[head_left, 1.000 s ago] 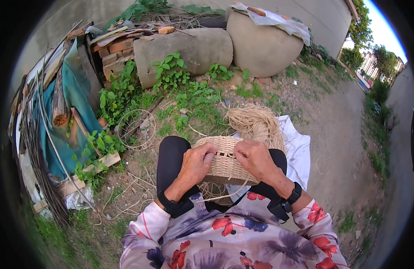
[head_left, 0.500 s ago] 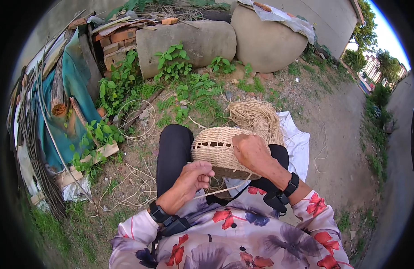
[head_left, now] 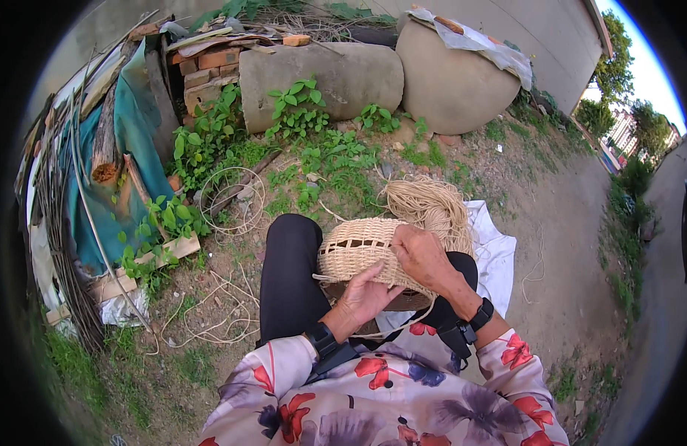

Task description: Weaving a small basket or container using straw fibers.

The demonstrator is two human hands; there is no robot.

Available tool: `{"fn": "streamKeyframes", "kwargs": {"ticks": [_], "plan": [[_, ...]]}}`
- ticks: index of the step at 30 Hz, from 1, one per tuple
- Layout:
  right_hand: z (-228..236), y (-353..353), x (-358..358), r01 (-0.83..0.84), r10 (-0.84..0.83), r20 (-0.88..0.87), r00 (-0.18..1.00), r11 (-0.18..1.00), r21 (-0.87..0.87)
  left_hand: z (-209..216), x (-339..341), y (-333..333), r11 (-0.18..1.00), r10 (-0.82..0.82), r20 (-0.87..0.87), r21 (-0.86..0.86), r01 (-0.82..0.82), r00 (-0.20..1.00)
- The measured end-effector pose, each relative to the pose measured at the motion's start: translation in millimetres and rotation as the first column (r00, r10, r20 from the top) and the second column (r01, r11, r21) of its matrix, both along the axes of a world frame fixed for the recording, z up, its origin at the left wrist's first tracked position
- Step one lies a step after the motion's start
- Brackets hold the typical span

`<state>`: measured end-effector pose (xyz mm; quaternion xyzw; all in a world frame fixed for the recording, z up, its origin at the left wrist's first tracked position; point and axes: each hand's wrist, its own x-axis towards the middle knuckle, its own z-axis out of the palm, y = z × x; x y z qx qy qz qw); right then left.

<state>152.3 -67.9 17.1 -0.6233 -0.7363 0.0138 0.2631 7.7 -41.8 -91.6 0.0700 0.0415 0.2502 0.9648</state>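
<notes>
A pale woven basket (head_left: 354, 249) lies tilted between my knees, with a band of open gaps around its side. My right hand (head_left: 425, 260) is closed at the basket's right side; its fingertips are partly hidden. Against the near side of the weave rests my left hand (head_left: 362, 297), fingers stretched out and thumb apart. A loose strand end (head_left: 321, 277) sticks out left of the basket. Below my right hand, a length of cord (head_left: 414, 321) loops down from the basket and runs to the left. The basket's underside is mostly in shadow.
A bundle of tan cord (head_left: 432, 204) lies beyond the basket, on a white cloth (head_left: 496, 245). Loose cord (head_left: 221, 312) and a coiled ring (head_left: 232, 201) lie on the ground at left. Farther off stand a concrete cylinder (head_left: 328, 78), a rounded vessel (head_left: 455, 78) and stacked bricks (head_left: 209, 74).
My left hand has moved from the cord below up to the basket's near side, its fingers now straightened. The cord hangs slacker. My right hand stays at the basket's right side.
</notes>
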Motion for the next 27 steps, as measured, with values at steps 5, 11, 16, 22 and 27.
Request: {"fn": "streamKeyframes", "kwargs": {"ticks": [5,11,16,22,27], "plan": [[9.1,-8.1,0.6,0.012,-0.014,-0.066,0.998,0.999,-0.036,7.7,2.3,-8.3,0.989,0.057,-0.018,0.136,-0.054,0.998],[22.1,-50.8,-2.2,0.015,-0.028,-0.209,0.977,0.998,-0.066,8.6,-14.1,-18.6,0.981,-0.051,-0.003,0.189,0.051,0.999],[-5.1,-57.2,-1.4,0.072,-0.064,-0.195,0.979,0.997,0.037,10.0,-13.7,-27.2,0.989,0.013,-0.080,0.146,-0.001,0.997],[-7.7,-58.2,0.9,0.098,-0.075,-0.178,0.981,0.987,0.126,13.4,-14.7,-25.1,0.988,0.021,-0.087,0.157,-0.007,0.996],[-9.6,-56.5,6.0,0.067,-0.038,-0.195,0.980,0.987,0.145,12.9,-10.9,-20.6,0.987,-0.010,-0.098,0.160,0.026,0.995]]}}
